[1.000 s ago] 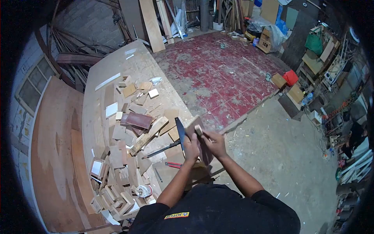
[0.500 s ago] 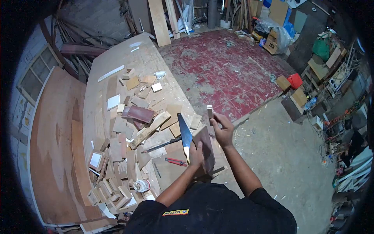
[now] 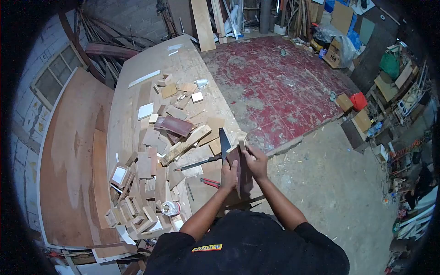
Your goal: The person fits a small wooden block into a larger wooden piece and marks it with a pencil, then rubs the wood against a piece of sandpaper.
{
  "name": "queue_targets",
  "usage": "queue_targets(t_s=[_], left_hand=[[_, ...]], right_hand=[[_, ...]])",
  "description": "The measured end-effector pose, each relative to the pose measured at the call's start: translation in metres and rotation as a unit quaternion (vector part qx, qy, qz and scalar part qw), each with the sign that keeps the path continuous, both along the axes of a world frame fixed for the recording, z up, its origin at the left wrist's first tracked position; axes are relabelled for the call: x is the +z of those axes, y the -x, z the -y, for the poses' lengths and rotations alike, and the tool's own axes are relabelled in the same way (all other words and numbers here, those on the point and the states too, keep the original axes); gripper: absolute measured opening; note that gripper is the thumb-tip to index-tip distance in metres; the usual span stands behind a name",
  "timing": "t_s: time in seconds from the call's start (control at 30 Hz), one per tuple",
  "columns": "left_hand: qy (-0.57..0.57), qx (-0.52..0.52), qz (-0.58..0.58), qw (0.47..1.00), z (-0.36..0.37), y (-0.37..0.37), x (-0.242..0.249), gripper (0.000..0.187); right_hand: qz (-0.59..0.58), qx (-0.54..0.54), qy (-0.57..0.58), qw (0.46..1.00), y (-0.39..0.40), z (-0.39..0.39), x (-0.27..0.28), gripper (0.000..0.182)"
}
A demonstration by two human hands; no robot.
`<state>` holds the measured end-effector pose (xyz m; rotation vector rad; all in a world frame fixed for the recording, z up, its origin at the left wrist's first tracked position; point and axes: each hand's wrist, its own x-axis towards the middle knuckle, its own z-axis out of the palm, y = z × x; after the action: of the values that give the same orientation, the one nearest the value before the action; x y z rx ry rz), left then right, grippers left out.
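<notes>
My left hand [image 3: 228, 175] grips a dark reddish board [image 3: 243, 178] held upright over the near edge of the workbench [image 3: 137, 96]. A handsaw blade [image 3: 224, 141] sticks up just left of the board and seems to be in the same grip. My right hand [image 3: 257, 162] pinches a small pale wood block [image 3: 241, 145] against the board's top end. Both hands are close together, right in front of my chest.
Several wood offcuts [image 3: 151, 160] are piled on the bench, with red-handled pliers [image 3: 210, 182], a dark metal bar [image 3: 199, 162] and a tape roll [image 3: 170, 208]. A big plywood sheet [image 3: 68, 160] lies left. Red tiled floor [image 3: 275, 82] and concrete lie right, with clutter along the walls.
My right hand has brought the small block back down from the raised position onto the top of the board. The view has shifted slightly; my left hand keeps its grip.
</notes>
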<state>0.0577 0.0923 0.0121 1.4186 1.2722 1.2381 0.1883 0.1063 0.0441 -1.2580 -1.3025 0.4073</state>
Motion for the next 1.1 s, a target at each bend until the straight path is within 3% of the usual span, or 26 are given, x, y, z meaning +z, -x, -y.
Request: queue_targets(t_s=[0.13,0.2,0.3,0.4,0.43,0.5,0.53,0.57,0.67,0.77,0.83,0.87,0.9,1.03,1.07,1.1], left_hand=[[0.030,-0.001,0.059,0.998,-0.009,0.003,0.015,0.035],[0.003,0.063,0.095,0.993,-0.022,0.010,0.025,0.035],[-0.091,0.136,0.168,0.972,-0.034,0.022,0.055,0.033],[-0.085,0.187,0.241,0.949,-0.042,0.037,0.043,0.031],[-0.085,0.185,0.240,0.949,-0.041,0.035,0.038,0.031],[-0.014,0.058,0.237,0.970,-0.029,0.023,0.026,0.031],[0.048,0.028,0.053,0.997,-0.013,0.012,0.032,0.035],[-0.016,0.064,-0.009,0.998,-0.007,-0.003,0.015,0.040],[-0.034,0.032,0.036,0.998,-0.010,-0.012,0.029,0.036],[0.002,0.035,0.123,0.992,-0.022,-0.006,0.040,0.039],[-0.066,0.102,0.140,0.983,-0.034,-0.001,0.053,0.037],[-0.026,0.090,0.141,0.985,-0.037,0.007,0.056,0.034],[-0.092,0.133,0.196,0.967,-0.039,0.001,0.064,0.037],[-0.021,0.036,0.055,0.998,-0.018,-0.009,0.056,0.038],[-0.054,0.017,0.007,0.998,-0.010,-0.015,0.055,0.040],[-0.051,-0.010,0.030,0.998,-0.011,-0.019,0.039,0.040]], right_hand=[[0.022,0.035,-0.037,0.998,-0.004,-0.003,0.013,0.025],[0.057,0.091,-0.015,0.994,-0.004,0.014,-0.002,0.024],[0.044,0.093,0.039,0.994,-0.001,0.050,-0.044,0.024],[0.022,0.091,0.051,0.994,-0.002,0.060,-0.045,0.024],[0.012,0.081,0.037,0.996,-0.003,0.054,-0.043,0.024],[0.025,0.067,-0.008,0.997,-0.002,0.035,-0.033,0.023],[0.037,0.045,-0.009,0.998,0.000,0.023,-0.015,0.023],[0.050,0.024,-0.010,0.998,0.002,0.015,0.003,0.022],[-0.014,0.016,-0.030,0.999,-0.004,-0.009,0.023,0.021],[0.022,0.056,-0.052,0.997,-0.006,-0.001,0.008,0.022],[0.027,0.082,0.014,0.996,-0.005,0.021,-0.005,0.025],[0.023,0.098,0.028,0.995,-0.007,0.026,-0.018,0.026],[0.020,0.115,0.042,0.992,-0.007,0.031,-0.020,0.026],[-0.004,0.057,-0.022,0.998,-0.006,0.013,-0.007,0.027],[0.015,0.023,-0.019,0.999,-0.010,0.005,0.005,0.026],[-0.003,0.011,-0.040,0.999,-0.012,-0.001,0.025,0.025]])
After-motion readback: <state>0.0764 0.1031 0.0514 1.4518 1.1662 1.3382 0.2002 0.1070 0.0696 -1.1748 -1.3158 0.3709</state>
